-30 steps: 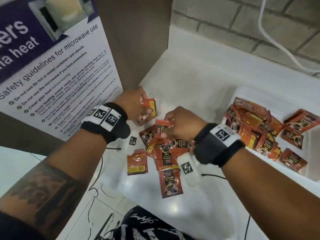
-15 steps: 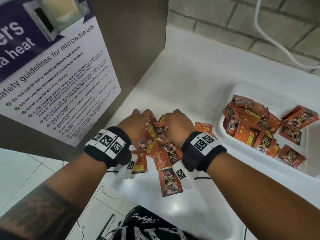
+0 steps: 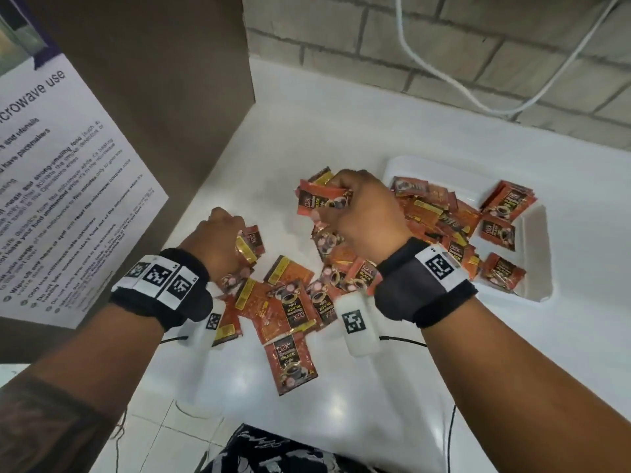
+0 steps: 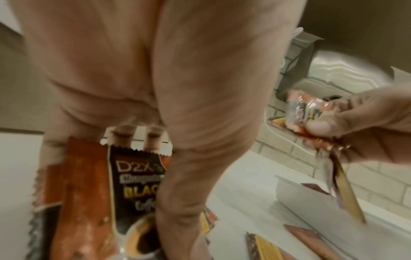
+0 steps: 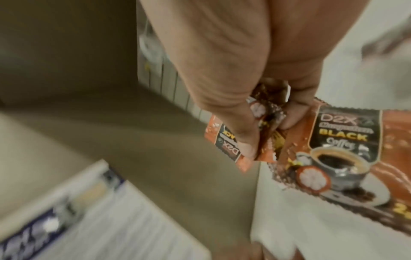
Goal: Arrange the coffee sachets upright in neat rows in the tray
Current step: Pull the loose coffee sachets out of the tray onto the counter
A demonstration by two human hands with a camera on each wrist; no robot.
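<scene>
Orange and black coffee sachets (image 3: 293,308) lie loose in a heap on the white counter. More sachets (image 3: 444,227) lie jumbled and flat in the white tray (image 3: 536,288) at the right. My left hand (image 3: 239,237) grips a few sachets (image 3: 251,247) at the heap's left edge; the left wrist view shows them (image 4: 93,193) under my curled fingers. My right hand (image 3: 336,199) holds a bunch of sachets (image 3: 324,199) lifted above the heap, just left of the tray. In the right wrist view the thumb and fingers (image 5: 244,140) pinch that bunch (image 5: 264,123).
A brown panel (image 3: 153,80) with a microwave safety poster (image 3: 68,199) stands at the left. A brick wall (image 3: 444,46) with a white cable (image 3: 444,73) runs along the back. The counter's front edge is near my body, with tiled floor (image 3: 153,438) below.
Both hands were close together on the heap. They have parted: the right hand has risen with a bunch of sachets toward the tray, and the left stays low at the heap's left side.
</scene>
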